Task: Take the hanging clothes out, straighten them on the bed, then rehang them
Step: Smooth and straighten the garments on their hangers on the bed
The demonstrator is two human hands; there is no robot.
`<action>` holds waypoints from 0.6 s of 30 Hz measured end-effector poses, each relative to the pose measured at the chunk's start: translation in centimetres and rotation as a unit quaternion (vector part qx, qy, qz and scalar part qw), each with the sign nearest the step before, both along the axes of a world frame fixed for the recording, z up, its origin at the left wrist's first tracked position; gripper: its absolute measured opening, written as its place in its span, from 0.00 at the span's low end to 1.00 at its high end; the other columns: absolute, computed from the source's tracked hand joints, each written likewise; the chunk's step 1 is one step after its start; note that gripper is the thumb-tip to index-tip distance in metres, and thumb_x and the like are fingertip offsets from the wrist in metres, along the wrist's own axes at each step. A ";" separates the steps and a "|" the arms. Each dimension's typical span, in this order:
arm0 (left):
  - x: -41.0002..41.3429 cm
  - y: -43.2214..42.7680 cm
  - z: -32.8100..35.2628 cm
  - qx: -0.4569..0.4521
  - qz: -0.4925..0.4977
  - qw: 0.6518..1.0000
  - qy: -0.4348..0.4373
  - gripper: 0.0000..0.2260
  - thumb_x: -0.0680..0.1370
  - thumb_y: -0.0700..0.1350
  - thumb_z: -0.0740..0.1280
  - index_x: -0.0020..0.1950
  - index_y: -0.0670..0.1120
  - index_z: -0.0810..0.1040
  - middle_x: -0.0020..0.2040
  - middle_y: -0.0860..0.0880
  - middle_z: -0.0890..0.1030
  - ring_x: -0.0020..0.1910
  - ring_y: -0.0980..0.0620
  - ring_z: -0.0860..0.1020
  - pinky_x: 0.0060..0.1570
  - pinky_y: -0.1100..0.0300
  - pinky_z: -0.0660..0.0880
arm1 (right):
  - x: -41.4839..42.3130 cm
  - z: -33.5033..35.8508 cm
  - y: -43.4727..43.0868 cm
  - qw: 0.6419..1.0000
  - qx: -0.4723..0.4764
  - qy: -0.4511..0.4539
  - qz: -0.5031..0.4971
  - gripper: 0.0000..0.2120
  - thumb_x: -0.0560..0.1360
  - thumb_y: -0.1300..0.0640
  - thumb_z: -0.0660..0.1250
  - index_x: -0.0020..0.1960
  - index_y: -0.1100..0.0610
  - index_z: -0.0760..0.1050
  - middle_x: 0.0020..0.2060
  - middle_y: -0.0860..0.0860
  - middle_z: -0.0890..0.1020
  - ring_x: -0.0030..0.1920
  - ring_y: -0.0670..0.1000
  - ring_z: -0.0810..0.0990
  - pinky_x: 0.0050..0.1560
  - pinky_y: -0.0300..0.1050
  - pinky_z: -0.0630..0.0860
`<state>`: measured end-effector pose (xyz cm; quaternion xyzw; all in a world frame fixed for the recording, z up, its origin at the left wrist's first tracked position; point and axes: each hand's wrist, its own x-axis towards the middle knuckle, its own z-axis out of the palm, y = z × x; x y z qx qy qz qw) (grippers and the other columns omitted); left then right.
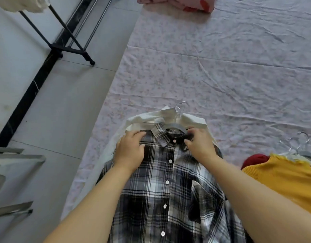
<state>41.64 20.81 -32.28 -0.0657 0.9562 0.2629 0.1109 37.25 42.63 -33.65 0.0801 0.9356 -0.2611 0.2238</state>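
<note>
The plaid shirt [161, 181] lies on the near part of the bed [221, 67], on a grey hanger [175, 126]. The left hand [132, 148] grips its shoulder and the right hand [198, 145] pinches the collar, probably to set it straight.

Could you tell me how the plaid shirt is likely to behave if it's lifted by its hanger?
Probably floppy: the plaid shirt lies flat and wrinkled on the bed. It looks thin, so likely light. Its grey hanger may keep the shoulders spread.
</note>
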 end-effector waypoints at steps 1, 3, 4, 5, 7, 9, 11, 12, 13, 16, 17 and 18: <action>0.5 0.1 -0.4 -0.001 0.000 1.000 -0.019 0.19 0.75 0.40 0.65 0.66 0.47 0.74 0.65 0.49 0.73 0.63 0.48 0.70 0.64 0.52 0.65 | 0.8 -0.4 0.0 1.000 -0.003 -0.011 0.000 0.18 0.75 0.55 0.66 0.64 0.55 0.72 0.62 0.53 0.74 0.58 0.54 0.75 0.59 0.52 0.73; 1.4 0.4 -0.9 -0.002 0.000 0.999 -0.043 0.18 0.76 0.40 0.64 0.66 0.48 0.73 0.64 0.50 0.73 0.63 0.49 0.70 0.65 0.51 0.66 | 2.7 -1.0 0.3 1.000 -0.009 -0.025 -0.002 0.16 0.76 0.56 0.65 0.64 0.54 0.72 0.62 0.53 0.73 0.57 0.53 0.75 0.56 0.47 0.73; 1.8 0.6 -1.0 0.000 -0.001 0.999 -0.050 0.18 0.76 0.41 0.64 0.66 0.48 0.73 0.63 0.50 0.74 0.62 0.49 0.71 0.64 0.51 0.66 | 3.7 -1.2 0.4 1.000 -0.012 -0.029 -0.002 0.16 0.76 0.56 0.64 0.63 0.54 0.73 0.61 0.52 0.73 0.57 0.52 0.75 0.55 0.45 0.72; 2.2 0.7 -1.0 0.000 -0.005 0.998 -0.055 0.18 0.76 0.41 0.64 0.66 0.48 0.73 0.63 0.50 0.74 0.62 0.50 0.71 0.65 0.51 0.66 | 4.5 -1.3 0.6 0.999 -0.015 -0.032 -0.003 0.15 0.76 0.56 0.64 0.63 0.54 0.73 0.61 0.52 0.73 0.56 0.51 0.75 0.54 0.44 0.71; 3.1 1.0 -0.7 -0.008 -0.018 0.998 -0.067 0.18 0.77 0.42 0.63 0.66 0.49 0.73 0.63 0.51 0.73 0.62 0.50 0.70 0.65 0.53 0.65 | 6.2 -1.3 1.0 0.999 -0.018 -0.043 -0.005 0.15 0.77 0.55 0.63 0.63 0.54 0.73 0.60 0.51 0.73 0.57 0.51 0.75 0.55 0.43 0.72; 3.7 1.2 -0.2 -0.013 -0.025 0.997 -0.074 0.17 0.77 0.42 0.63 0.66 0.49 0.72 0.63 0.52 0.73 0.62 0.51 0.70 0.65 0.53 0.66 | 7.6 -0.9 1.3 0.998 -0.018 -0.054 -0.003 0.14 0.77 0.55 0.63 0.63 0.54 0.73 0.60 0.51 0.74 0.58 0.50 0.75 0.58 0.43 0.71; 4.2 1.4 0.6 -0.009 -0.029 0.997 -0.075 0.17 0.77 0.42 0.63 0.66 0.49 0.73 0.63 0.52 0.73 0.62 0.51 0.70 0.65 0.53 0.66 | 9.0 -0.2 1.6 0.998 -0.015 -0.062 -0.002 0.14 0.78 0.55 0.62 0.63 0.54 0.72 0.60 0.50 0.73 0.58 0.50 0.74 0.57 0.42 0.71; 4.4 1.5 1.1 -0.005 -0.031 0.997 -0.072 0.17 0.77 0.42 0.63 0.66 0.49 0.73 0.63 0.52 0.73 0.62 0.51 0.71 0.65 0.53 0.66 | 9.5 0.3 1.7 0.998 -0.015 -0.063 -0.004 0.14 0.78 0.55 0.61 0.63 0.53 0.72 0.61 0.50 0.73 0.58 0.49 0.74 0.56 0.42 0.71; 4.7 1.5 1.8 -0.001 -0.034 0.997 -0.067 0.17 0.77 0.42 0.63 0.66 0.49 0.73 0.62 0.52 0.73 0.62 0.51 0.71 0.65 0.53 0.66 | 10.0 0.9 1.8 0.998 -0.015 -0.061 -0.008 0.14 0.78 0.55 0.61 0.63 0.53 0.72 0.61 0.50 0.73 0.57 0.49 0.75 0.55 0.41 0.72; 5.4 1.5 4.0 0.004 -0.045 0.998 -0.042 0.15 0.77 0.41 0.62 0.64 0.49 0.75 0.61 0.53 0.75 0.61 0.52 0.71 0.63 0.53 0.67 | 10.8 3.2 2.0 0.999 -0.020 -0.040 -0.015 0.13 0.78 0.55 0.62 0.62 0.53 0.72 0.60 0.49 0.73 0.57 0.48 0.75 0.54 0.40 0.72; 5.7 1.5 4.9 0.004 -0.050 0.998 -0.033 0.15 0.77 0.41 0.62 0.63 0.48 0.76 0.60 0.53 0.75 0.60 0.52 0.72 0.63 0.53 0.68 | 11.0 4.1 2.1 0.999 -0.021 -0.033 -0.016 0.13 0.78 0.56 0.62 0.62 0.53 0.73 0.60 0.49 0.74 0.57 0.48 0.75 0.55 0.40 0.71; 6.1 1.4 5.8 0.005 -0.055 0.998 -0.024 0.14 0.77 0.41 0.62 0.62 0.48 0.77 0.59 0.53 0.76 0.59 0.52 0.72 0.62 0.54 0.68 | 11.4 5.0 2.1 0.999 -0.022 -0.027 -0.019 0.13 0.78 0.56 0.62 0.62 0.53 0.73 0.60 0.49 0.74 0.58 0.48 0.75 0.55 0.40 0.71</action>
